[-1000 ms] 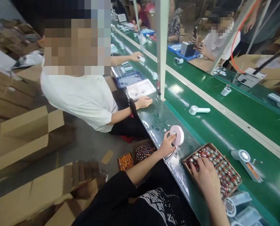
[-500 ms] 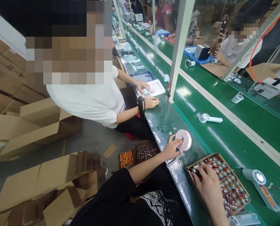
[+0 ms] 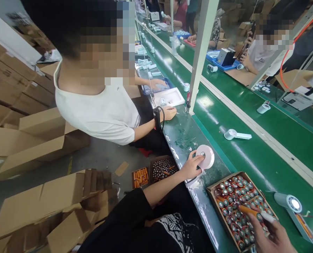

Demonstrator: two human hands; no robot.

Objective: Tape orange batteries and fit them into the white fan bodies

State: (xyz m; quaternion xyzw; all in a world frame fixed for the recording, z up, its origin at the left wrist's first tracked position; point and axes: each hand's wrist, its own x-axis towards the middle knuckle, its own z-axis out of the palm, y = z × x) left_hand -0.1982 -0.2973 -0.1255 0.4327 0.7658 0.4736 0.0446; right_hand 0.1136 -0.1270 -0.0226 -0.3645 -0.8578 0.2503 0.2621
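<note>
The left hand [image 3: 192, 168] is clasping a white handheld fan [image 3: 205, 157] at the bench edge, its handle mostly hidden. The right hand [image 3: 272, 233], cut off by the frame, is pinching an orange cylindrical cell [image 3: 248, 211], long axis pointing up-left, over a cardboard tray [image 3: 222, 181] of cells.

we are on a factory floor: a long green conveyor belt [image 3: 253, 158] runs down a production line, people [image 3: 101, 116] sit working along both sides, a tray of cylindrical cells [image 3: 238, 211] sits at the belt, and open cardboard cartons [image 3: 38, 207] pile up on the concrete floor [image 3: 93, 158].
</note>
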